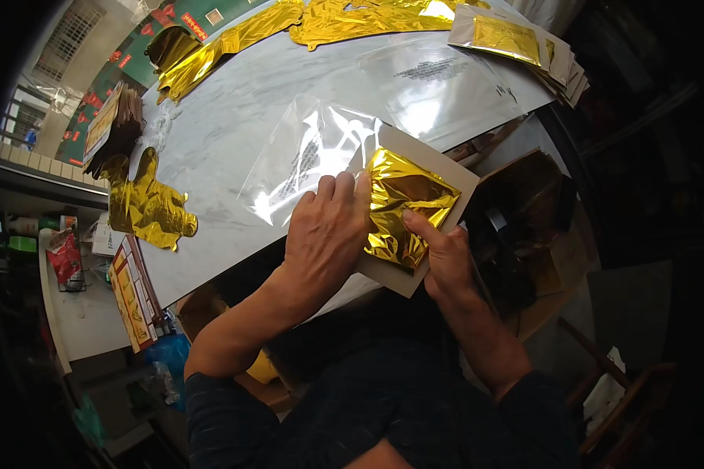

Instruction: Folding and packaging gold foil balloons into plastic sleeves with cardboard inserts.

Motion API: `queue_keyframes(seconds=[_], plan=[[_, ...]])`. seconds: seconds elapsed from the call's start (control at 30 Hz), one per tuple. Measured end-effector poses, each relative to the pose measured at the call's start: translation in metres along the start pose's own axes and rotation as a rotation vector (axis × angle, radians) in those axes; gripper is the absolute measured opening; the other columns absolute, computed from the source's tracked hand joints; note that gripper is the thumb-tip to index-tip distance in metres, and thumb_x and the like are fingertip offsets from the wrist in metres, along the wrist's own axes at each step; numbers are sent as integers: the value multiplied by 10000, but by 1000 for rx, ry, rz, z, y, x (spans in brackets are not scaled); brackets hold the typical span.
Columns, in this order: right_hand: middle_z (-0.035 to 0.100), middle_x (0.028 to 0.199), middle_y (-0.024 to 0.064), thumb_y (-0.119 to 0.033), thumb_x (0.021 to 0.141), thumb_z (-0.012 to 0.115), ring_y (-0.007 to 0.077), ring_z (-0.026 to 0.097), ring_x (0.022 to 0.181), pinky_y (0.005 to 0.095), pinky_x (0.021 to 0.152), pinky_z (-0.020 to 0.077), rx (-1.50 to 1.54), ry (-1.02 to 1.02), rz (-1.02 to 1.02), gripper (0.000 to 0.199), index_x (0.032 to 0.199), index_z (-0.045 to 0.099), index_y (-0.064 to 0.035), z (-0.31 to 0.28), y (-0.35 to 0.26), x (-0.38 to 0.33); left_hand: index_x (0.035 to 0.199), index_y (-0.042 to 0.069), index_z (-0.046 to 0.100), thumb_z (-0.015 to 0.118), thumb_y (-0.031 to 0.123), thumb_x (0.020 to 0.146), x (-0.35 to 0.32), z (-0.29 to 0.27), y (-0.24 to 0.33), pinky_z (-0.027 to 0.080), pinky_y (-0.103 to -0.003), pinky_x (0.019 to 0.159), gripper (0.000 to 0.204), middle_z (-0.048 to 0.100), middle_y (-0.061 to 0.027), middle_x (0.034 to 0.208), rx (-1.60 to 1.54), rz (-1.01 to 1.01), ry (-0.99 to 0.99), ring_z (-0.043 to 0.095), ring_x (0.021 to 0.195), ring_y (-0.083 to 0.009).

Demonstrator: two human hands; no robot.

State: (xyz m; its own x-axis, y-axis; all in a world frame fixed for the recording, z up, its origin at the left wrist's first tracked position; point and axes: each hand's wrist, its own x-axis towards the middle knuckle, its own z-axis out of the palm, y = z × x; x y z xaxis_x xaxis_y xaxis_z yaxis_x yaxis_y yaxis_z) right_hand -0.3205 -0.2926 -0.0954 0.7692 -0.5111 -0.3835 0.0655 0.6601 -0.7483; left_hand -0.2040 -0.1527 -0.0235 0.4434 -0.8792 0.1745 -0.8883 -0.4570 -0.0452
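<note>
A grey card [459, 175] with a folded piece of gold foil [403, 207] on it is tilted in front of me. My right hand [448, 254] grips the card's lower right side, its thumb pressed on the foil. Bent fingers of my left hand [328, 227] close against the foil's left edge; its thumb is hidden. Just beyond that hand, a shiny clear plastic bag [289, 160] lies on the table, reaching to the card's upper left edge. Another clear bag [422, 90] lies flat farther back.
Gold foil balloons lie along the far edge [360, 25] and at the left [145, 203] of the marble-patterned table [211, 129]. Packed foil cards [508, 41] are stacked at far right, a card stack [113, 129] at left. An open cardboard box [551, 273] stands below, right.
</note>
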Motion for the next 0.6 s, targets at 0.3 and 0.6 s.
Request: queue_keyframes(seconds=[0.3, 0.6], plan=[[763, 1026, 96, -226, 1012, 716, 132, 735, 833, 268, 722, 606, -290, -176, 82, 287, 1123, 722, 39, -32, -19, -11, 1338, -82, 571, 695, 114, 842, -3, -1, -5, 485, -336, 741, 547, 559, -119, 1001, -2, 43, 38, 576, 940, -231], [736, 773, 54, -242, 1005, 727, 86, 635, 556, 225, 493, 504, -372, -146, 132, 264, 918, 757, 5, -35, -20, -14, 1413, -2, 570, 675, 28, 858, -3, -8, -8, 557, -384, 764, 566, 583, -124, 1008, -109, -87, -88, 636, 955, -279]])
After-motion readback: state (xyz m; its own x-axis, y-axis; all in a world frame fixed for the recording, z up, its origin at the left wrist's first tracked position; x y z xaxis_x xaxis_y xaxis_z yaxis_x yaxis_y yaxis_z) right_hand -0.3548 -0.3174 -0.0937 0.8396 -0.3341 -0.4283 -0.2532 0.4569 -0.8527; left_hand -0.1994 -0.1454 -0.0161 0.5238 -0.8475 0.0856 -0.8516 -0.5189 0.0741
